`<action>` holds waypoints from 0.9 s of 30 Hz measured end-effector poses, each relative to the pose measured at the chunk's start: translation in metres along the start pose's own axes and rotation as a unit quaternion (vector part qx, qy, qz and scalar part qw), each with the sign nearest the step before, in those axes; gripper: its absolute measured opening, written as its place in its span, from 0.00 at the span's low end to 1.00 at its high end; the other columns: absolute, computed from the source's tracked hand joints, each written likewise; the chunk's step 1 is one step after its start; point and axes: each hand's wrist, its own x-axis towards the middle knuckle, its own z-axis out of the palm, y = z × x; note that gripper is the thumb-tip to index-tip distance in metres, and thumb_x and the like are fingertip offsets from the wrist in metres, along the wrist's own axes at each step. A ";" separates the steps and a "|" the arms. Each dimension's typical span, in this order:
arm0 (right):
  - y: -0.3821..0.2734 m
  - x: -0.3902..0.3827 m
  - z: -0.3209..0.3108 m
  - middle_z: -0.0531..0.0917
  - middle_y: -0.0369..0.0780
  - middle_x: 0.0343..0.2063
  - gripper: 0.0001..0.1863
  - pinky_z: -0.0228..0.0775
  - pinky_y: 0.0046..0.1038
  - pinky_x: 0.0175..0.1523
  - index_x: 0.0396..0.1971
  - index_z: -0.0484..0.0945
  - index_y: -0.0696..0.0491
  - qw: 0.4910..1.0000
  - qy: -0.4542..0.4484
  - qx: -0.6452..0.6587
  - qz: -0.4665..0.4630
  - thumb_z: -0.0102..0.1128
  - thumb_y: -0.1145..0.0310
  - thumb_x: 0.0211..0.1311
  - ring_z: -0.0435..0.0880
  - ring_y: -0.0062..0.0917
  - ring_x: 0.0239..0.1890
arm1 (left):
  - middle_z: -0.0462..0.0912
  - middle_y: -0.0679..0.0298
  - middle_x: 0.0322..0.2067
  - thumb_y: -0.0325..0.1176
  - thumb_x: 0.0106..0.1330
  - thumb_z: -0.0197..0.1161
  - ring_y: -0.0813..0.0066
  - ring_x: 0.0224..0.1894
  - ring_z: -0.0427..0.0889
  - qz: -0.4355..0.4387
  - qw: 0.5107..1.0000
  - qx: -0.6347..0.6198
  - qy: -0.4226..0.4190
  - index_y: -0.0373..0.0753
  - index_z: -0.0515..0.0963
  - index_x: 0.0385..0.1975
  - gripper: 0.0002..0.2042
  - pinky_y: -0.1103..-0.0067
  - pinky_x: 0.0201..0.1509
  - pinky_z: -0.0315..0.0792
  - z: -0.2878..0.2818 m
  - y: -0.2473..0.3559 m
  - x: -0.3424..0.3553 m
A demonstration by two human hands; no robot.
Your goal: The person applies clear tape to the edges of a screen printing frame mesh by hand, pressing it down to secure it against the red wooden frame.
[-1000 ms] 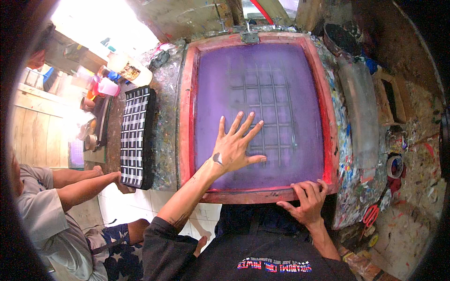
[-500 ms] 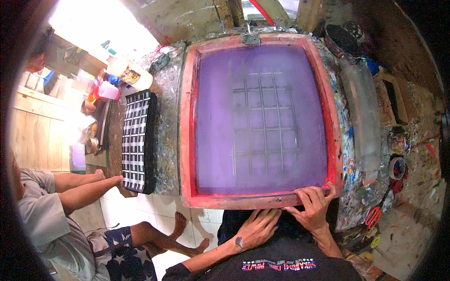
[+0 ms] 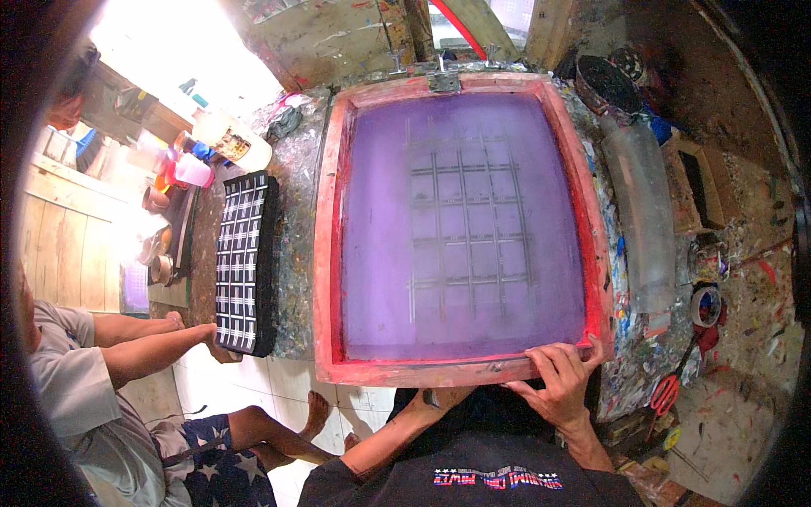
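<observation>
Two hands are at the near edge of a wooden frame (image 3: 328,253) with red-stained sides, which lies over the paint-spattered worktop (image 3: 296,237); the right hand (image 3: 557,376) has its fingers bent over the near rail beside the right corner, thumb against the outer side, so they look closed on the wood rather than spread; the left hand (image 3: 448,395) reaches in under the same rail, its fingers hidden, and I cannot tell whether they are open or have hold of anything.

Purple mesh (image 3: 380,253) fills the frame and shows a grid of dark lines; a metal clamp (image 3: 443,82) sits at the far rail and seems to secure it, so the setting-up looks done; to the left lies a black block (image 3: 241,262) with a white plaid pattern, a co-worker's hand (image 3: 223,346) at its near end; its likeness to the grid suggests that some printing is finished; what lies beneath the mesh cannot be made out, so whether a piece there has been printed is uncertain; no inking tool shows in the right hand; lifting the frame off whatever is below seems not yet done, and how many pieces remain cannot be judged.
</observation>
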 end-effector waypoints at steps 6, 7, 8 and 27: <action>0.000 0.000 0.004 0.82 0.32 0.35 0.30 0.43 0.59 0.68 0.37 0.83 0.50 1.000 -0.006 0.008 0.002 0.69 0.38 0.48 0.80 0.27 0.43 | 0.80 0.55 0.47 0.49 0.68 0.60 0.57 0.43 0.82 0.009 1.000 0.011 0.015 0.40 0.78 0.53 0.22 0.60 0.48 0.75 0.010 -0.006 0.002; 0.000 0.000 0.005 0.82 0.32 0.36 0.30 0.43 0.59 0.68 0.37 0.83 0.50 1.000 -0.008 0.005 0.000 0.69 0.38 0.48 0.80 0.27 0.43 | 0.81 0.55 0.47 0.49 0.68 0.60 0.57 0.43 0.82 0.011 1.000 0.013 0.016 0.40 0.78 0.53 0.22 0.60 0.47 0.75 0.010 -0.007 0.002; 0.001 0.000 0.005 0.81 0.32 0.36 0.30 0.43 0.59 0.69 0.37 0.83 0.50 1.000 -0.009 0.003 -0.001 0.70 0.38 0.48 0.80 0.27 0.43 | 0.81 0.55 0.47 0.49 0.68 0.60 0.57 0.43 0.82 0.012 1.000 0.014 0.018 0.40 0.78 0.53 0.22 0.60 0.47 0.75 0.011 -0.007 0.003; 0.004 -0.002 0.014 0.81 0.33 0.36 0.29 0.42 0.58 0.69 0.37 0.83 0.51 1.000 -0.012 0.004 -0.002 0.69 0.39 0.50 0.80 0.28 0.43 | 0.82 0.57 0.48 0.47 0.68 0.61 0.58 0.43 0.85 0.176 0.930 0.169 0.274 0.38 0.79 0.52 0.20 0.63 0.47 0.79 0.040 0.015 -0.023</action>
